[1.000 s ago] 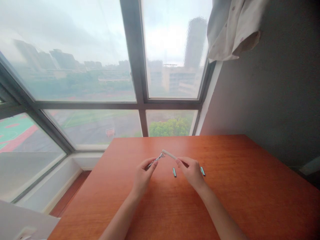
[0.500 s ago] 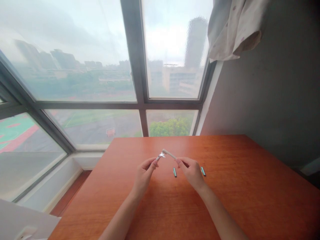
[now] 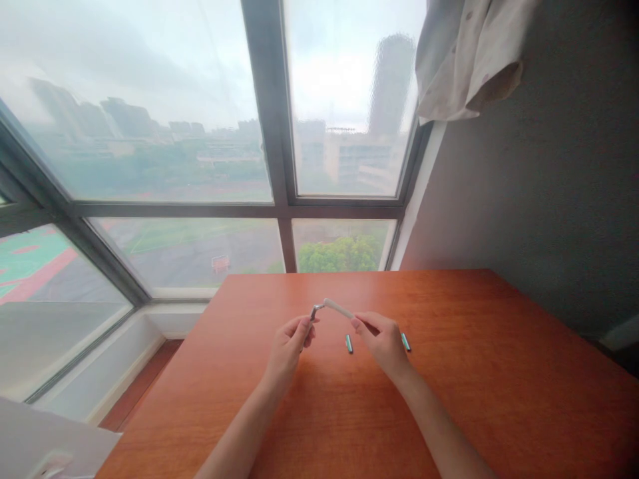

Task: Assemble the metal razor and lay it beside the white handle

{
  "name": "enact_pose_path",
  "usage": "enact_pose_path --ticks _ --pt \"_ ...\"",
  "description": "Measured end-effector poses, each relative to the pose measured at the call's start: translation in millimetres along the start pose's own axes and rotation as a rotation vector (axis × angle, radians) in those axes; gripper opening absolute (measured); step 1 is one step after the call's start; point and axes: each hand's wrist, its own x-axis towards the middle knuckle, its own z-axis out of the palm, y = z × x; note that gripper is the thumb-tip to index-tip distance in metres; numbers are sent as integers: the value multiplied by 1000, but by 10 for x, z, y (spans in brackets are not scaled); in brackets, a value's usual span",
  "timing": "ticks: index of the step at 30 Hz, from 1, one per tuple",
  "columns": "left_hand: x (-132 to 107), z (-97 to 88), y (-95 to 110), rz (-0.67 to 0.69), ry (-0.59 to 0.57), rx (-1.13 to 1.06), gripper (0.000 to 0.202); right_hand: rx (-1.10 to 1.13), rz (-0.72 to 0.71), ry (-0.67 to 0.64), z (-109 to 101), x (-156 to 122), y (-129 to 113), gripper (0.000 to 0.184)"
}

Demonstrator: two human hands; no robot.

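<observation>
Narrow on both sides is how I read the grip from my screen. The left hand [image 3: 287,346] pinches a short metal piece [image 3: 314,311] between thumb and forefinger. The right hand [image 3: 383,340] pinches the near end of a thin white rod [image 3: 338,308] the same way.

Both bare forearms rise from the lower edge and converge, with the hands lifted a little over the bench [image 3: 499,372] and the spare fingers curled in. The two held parts lean toward each other and meet tip to tip in a shallow peak between the hands, over the middle of the bench. I cannot tell whether they are joined.

The metal piece is slim, silvery and glinting. The rod is straight, round, pale and matte.

Two small teal cylinders lie flat on the bench. One cylinder [image 3: 349,343] lies between the hands, and the other cylinder [image 3: 405,342] lies just beside the right hand's outer edge. The bench top is smooth reddish-brown wood grain with a soft sheen.
</observation>
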Motion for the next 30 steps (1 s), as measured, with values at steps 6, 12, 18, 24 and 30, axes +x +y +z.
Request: enact_pose_path --ticks 6,12,18,24,30 --pt "0 40 -36 -55 -37 -46 46 30 -60 -32 27 -17 -48 22" --pt "-4 41 -69 -82 -38 -155 44 -1 -45 -9 30 -7 6 20" --pt "5 17 -72 -66 -26 -167 41 13 -34 -18 15 -8 -10 20" --pt "9 20 -82 -64 -56 -135 43 31 -29 -39 28 -13 -35 21" --pt "15 11 -75 -79 -34 -131 47 8 -22 -42 30 -6 -6 21"
